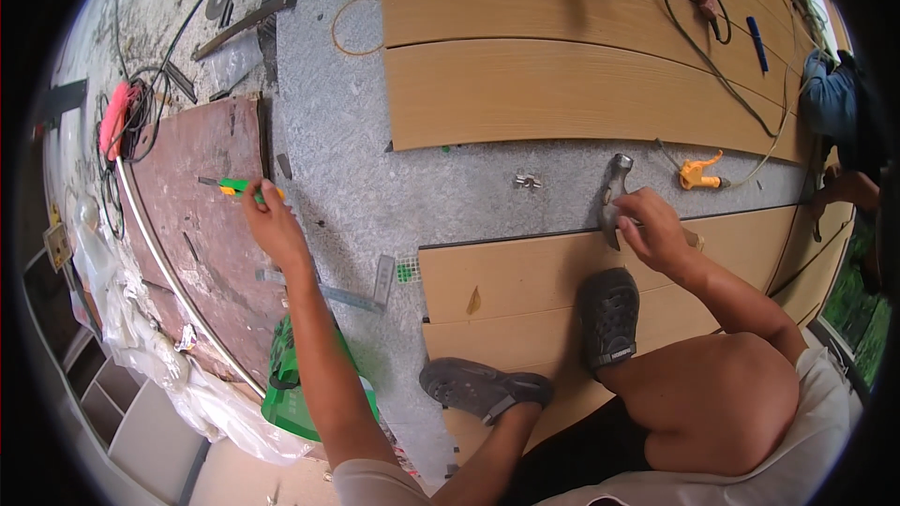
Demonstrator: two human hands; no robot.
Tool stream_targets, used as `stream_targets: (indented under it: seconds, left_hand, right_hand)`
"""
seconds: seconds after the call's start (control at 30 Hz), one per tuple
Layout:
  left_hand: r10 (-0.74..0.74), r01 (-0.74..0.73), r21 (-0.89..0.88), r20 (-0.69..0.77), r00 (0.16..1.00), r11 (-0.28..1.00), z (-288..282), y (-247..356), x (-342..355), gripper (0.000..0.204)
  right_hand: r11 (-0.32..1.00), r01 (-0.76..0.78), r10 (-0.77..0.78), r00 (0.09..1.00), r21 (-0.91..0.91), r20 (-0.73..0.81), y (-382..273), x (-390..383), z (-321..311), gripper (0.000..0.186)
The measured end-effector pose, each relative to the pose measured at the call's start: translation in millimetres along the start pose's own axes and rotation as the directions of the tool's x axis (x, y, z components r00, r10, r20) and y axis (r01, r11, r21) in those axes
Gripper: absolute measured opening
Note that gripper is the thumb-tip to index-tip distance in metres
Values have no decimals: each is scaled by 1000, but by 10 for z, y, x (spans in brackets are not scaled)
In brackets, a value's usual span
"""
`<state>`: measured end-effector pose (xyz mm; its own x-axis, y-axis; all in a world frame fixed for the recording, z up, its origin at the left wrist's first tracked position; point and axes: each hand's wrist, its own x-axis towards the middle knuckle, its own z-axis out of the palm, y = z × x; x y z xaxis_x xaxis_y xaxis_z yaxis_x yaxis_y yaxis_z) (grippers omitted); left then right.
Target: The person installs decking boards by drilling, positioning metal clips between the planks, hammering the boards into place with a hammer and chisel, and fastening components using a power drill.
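Note:
My left hand (pixel 272 220) reaches out to the left over a reddish-brown board (pixel 202 225) and closes on a green and yellow utility knife (pixel 234 187). My right hand (pixel 656 230) grips the handle of a metal claw hammer (pixel 612 195), whose head rests at the dark seam above a light wooden floor plank (pixel 525 272). Both my feet in dark sandals (pixel 609 314) stand on the planks near the front.
More wooden planks (pixel 562 84) lie at the back on grey underlay (pixel 347 150). A metal square ruler (pixel 361 290), a green bag (pixel 286 394), cables, a yellow-orange tool (pixel 698 173) and a small metal clip (pixel 527 181) lie around. Another person's arm (pixel 844 187) shows at the right.

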<state>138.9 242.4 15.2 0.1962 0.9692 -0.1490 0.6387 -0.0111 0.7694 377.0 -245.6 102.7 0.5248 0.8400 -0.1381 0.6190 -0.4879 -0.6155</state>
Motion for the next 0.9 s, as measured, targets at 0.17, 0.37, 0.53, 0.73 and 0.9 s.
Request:
stream_targets:
  seconds: [0.17, 0.37, 0.53, 0.73, 0.9]
  left_hand:
    - [225, -276, 133, 311, 923, 952, 62, 456, -2035, 28]
    - [288, -459, 181, 569, 770, 870, 302, 669, -3002, 33]
    - [403, -549, -7, 688, 604, 836, 366, 584, -3116, 25]
    - [591, -615, -117, 458, 663, 780, 521, 800, -2890, 35]
    - [712, -699, -213, 408, 571, 683, 903, 970, -2691, 34]
  right_hand:
    - [906, -61, 7, 991, 418, 130, -602, 579, 836, 27]
    - [752, -469, 164, 814, 463, 557, -919, 867, 1257, 50]
    - [767, -453, 253, 864, 454, 435, -652, 657, 1245, 47]
    - [753, -566, 432, 810, 335, 397, -546, 697, 1174, 36]
    - [813, -109, 42, 991, 572, 128, -352, 602, 1312, 28]
